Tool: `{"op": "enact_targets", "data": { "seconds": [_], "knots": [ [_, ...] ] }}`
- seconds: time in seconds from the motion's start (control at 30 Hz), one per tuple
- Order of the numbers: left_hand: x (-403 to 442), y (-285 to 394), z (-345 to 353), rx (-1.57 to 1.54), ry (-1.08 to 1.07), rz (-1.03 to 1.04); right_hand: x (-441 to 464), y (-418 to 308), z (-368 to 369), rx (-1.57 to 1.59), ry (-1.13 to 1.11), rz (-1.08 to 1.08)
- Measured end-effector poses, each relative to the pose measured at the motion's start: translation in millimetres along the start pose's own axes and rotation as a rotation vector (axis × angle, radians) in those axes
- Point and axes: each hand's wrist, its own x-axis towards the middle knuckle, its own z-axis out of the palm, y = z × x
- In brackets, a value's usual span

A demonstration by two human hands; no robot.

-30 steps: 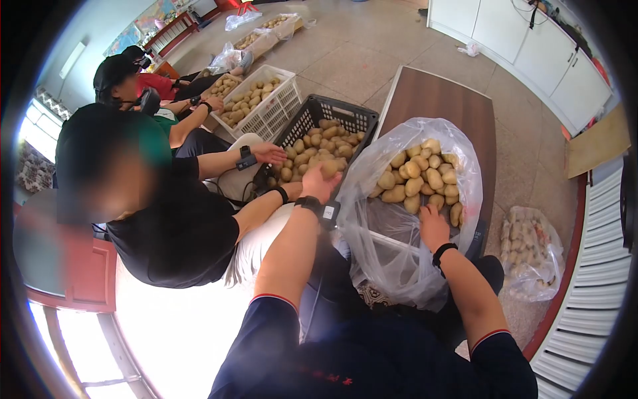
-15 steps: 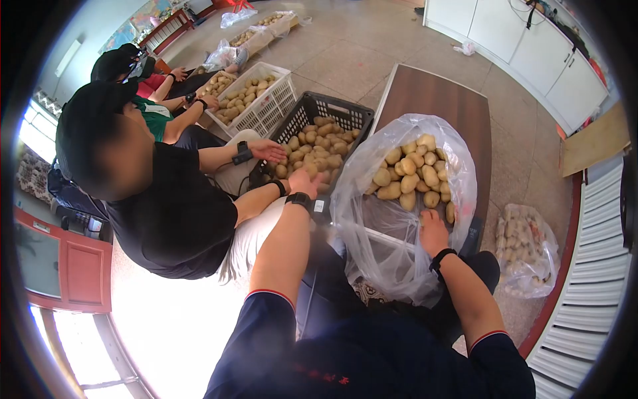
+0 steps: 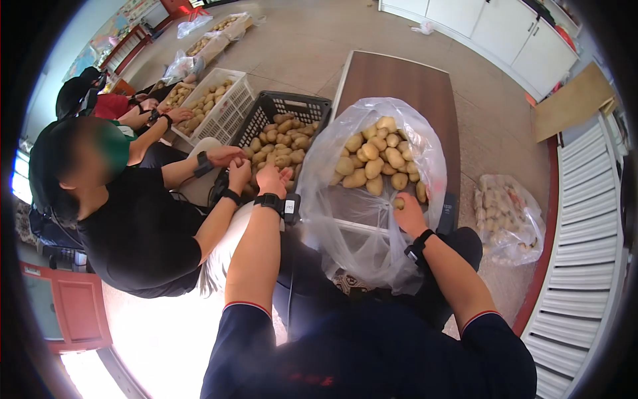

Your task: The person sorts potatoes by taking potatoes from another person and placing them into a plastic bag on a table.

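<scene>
Over the near edge of the black crate point(image 3: 318, 106) is my left hand point(image 3: 274, 179), its fingers apart beside the potatoes point(image 3: 282, 141), with no potato visible in it. My right hand point(image 3: 410, 216) is inside the clear plastic bag point(image 3: 428, 139), its fingers closed round a small potato point(image 3: 399, 203). Several potatoes point(image 3: 373, 159) are heaped in the far part of the bag, beyond my right hand. The bag lies open on a brown wooden board point(image 3: 399, 76).
A co-worker in black point(image 3: 143, 226) sits at my left, both hands close to my left hand. Beyond are a white crate of potatoes point(image 3: 232, 110) and other people. A bag of potatoes point(image 3: 508, 219) lies on the floor at right, near a radiator point(image 3: 585, 266).
The view has shifted, so the scene sits further left. My left hand has turned and opened near the crate's edge. A potato now shows in my right hand. The co-worker's hands have come together.
</scene>
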Motion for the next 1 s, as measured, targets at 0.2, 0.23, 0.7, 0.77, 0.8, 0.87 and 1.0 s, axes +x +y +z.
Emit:
{"op": "enact_targets", "data": {
  "seconds": [0.2, 0.23, 0.7, 0.77, 0.8, 0.87, 1.0],
  "knots": [
    [-58, 4, 27, 0.201, -0.315, 0.002, 16, -8, 8, 0.474, -0.035, 0.298],
    [-67, 3, 30, 0.202, -0.317, -0.002, 17, -16, 5, 0.472, -0.032, 0.301],
    [-135, -34, 56, 0.676, -0.805, -0.146, 27, -118, -6, 1.036, -0.524, 0.406],
    [-135, -36, 56, 0.681, -0.834, -0.177, 25, -126, -5, 0.938, -0.511, 0.358],
    [-133, -37, 56, 0.676, -0.885, -0.234, 25, -129, -5, 0.835, -0.475, 0.321],
    [-131, -36, 54, 0.668, -0.933, -0.29, 26, -129, -3, 0.825, -0.443, 0.272],
    [-123, -39, 49, 0.684, -1.04, -0.203, 28, -134, -5, 0.614, -0.394, 0.113]
  ]
}}
